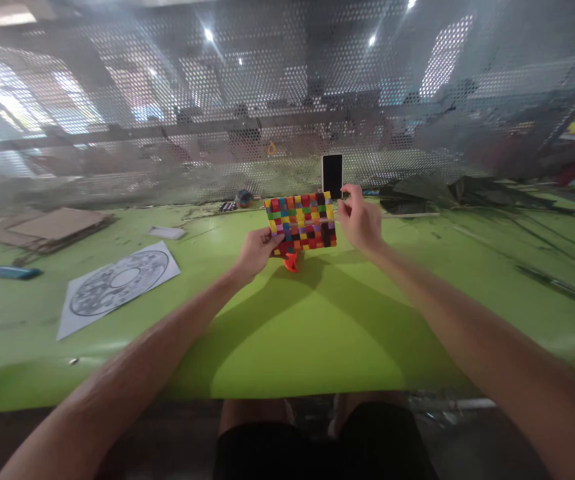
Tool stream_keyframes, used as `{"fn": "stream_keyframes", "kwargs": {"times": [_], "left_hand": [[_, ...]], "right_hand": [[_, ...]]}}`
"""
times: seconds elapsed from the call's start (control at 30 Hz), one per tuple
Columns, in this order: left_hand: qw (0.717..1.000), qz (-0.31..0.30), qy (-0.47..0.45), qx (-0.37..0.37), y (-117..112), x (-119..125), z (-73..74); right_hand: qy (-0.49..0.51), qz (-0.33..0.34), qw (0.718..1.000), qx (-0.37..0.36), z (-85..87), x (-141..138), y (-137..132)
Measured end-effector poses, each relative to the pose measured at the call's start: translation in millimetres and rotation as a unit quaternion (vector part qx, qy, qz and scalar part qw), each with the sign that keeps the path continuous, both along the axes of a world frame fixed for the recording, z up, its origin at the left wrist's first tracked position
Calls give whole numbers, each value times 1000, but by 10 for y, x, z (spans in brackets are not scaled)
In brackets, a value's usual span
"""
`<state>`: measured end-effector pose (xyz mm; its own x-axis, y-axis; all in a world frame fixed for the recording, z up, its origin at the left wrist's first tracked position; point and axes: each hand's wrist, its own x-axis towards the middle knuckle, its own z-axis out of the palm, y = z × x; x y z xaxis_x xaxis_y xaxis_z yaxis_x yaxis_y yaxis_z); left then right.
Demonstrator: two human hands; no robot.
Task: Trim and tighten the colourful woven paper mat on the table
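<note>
A small mat woven from many-coloured strips (301,221), in red, yellow, green, blue and black, is held up over the table, facing me. My left hand (258,250) is closed on its lower left edge, with the thumb on the front. My right hand (361,220) is beside the mat's upper right edge, fingers curled in a pinch; what they hold, if anything, is too small to make out. Just below the mat is an orange-red object (291,263), perhaps a folded strip, its kind unclear.
On the green table (307,333) lie a printed paper with a ring design (123,281), cardboard pieces (57,227) and a blue cutter-like tool (12,272). A phone-like device (332,176) stands behind the mat, before a perforated metal screen (287,87). Dark green leaves (427,193) lie right.
</note>
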<state>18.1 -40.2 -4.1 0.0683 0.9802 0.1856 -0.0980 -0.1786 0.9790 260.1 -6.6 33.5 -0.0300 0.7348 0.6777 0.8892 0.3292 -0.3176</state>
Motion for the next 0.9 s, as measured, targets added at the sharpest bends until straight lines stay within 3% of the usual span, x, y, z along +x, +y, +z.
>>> {"fn": "stream_keyframes", "kwargs": {"times": [0.47, 0.7, 0.9], "left_hand": [[998, -49, 6, -47, -11, -55, 82], [989, -111, 1, -96, -59, -67, 146], [992, -76, -22, -100, -62, -19, 133]], "right_hand": [[-3, 14, 1000, -5, 3, 11, -12], [-34, 24, 999, 17, -18, 3, -20], [-70, -7, 996, 48, -53, -76, -13]]}}
